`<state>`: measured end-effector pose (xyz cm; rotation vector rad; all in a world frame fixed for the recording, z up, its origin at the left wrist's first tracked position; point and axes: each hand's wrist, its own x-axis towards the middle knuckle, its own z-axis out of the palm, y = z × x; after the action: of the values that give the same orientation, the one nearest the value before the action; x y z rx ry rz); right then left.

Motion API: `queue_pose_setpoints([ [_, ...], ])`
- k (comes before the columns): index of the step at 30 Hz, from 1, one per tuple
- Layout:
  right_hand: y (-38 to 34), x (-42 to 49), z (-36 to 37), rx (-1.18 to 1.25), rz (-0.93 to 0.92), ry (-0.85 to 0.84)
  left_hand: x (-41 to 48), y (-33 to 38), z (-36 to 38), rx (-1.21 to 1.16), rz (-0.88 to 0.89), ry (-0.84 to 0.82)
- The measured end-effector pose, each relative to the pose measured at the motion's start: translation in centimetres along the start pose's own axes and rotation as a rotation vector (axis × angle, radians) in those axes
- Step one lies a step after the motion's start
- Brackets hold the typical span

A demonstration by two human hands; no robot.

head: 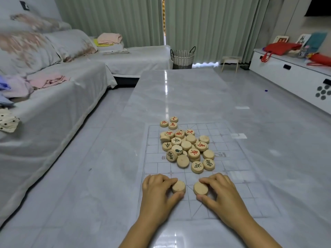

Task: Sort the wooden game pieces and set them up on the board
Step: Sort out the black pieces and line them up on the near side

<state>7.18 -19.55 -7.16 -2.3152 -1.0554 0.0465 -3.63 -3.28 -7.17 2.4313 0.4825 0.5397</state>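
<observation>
Our left hand (pixel 158 191) pinches a blank-faced disc (pixel 178 186), thumb against curled fingers, at the near end of the board (pixel 232 158). The pile of pieces (pixel 186 147) sits mid-board beyond. Just beside it is a second blank disc (pixel 201 188), pinched likewise by our right hand (pixel 221 191).

On my feed, the left hand (pixel 159 192) and right hand (pixel 219 191) are bare, and the forearms (pixel 143 230) unsleeved to the frame's edge.

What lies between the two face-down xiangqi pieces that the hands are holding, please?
Only a bare strip of the xiangqi board, in the head view.
</observation>
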Motion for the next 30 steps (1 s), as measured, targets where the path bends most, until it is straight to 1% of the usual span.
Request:
queue_pose_setpoints([
  [4,-0.2,0.0,-0.1,0.011,0.005,-0.011,-0.2,-0.1,0.4,0.066,0.055,0.028],
  [9,-0.1,0.0,-0.1,0.017,0.027,-0.007,-0.2,0.2,0.1,0.122,0.011,-0.034],
  [17,-0.2,0.3,-0.6,0.052,0.042,-0.044,-0.2,0.1,0.1,0.109,-0.004,0.001],
  [22,-0.2,0.4,-0.7,0.052,0.044,-0.065,-0.2,-0.1,0.2,0.071,0.035,0.022],
  [24,-0.2,0.4,-0.9,0.070,0.048,-0.062,-0.1,-0.4,0.3,-0.031,0.001,0.055],
  [26,-0.4,0.4,-1.2,0.129,0.067,-0.036,0.1,-0.7,0.1,-0.124,-0.087,0.122],
  [28,-0.3,0.5,-1.5,0.160,0.103,-0.020,0.7,-0.8,-0.2,-0.155,-0.191,0.118],
  [30,-0.1,0.7,-1.4,0.121,0.131,-0.026,1.2,-0.8,-0.4,-0.103,-0.255,0.082],
])
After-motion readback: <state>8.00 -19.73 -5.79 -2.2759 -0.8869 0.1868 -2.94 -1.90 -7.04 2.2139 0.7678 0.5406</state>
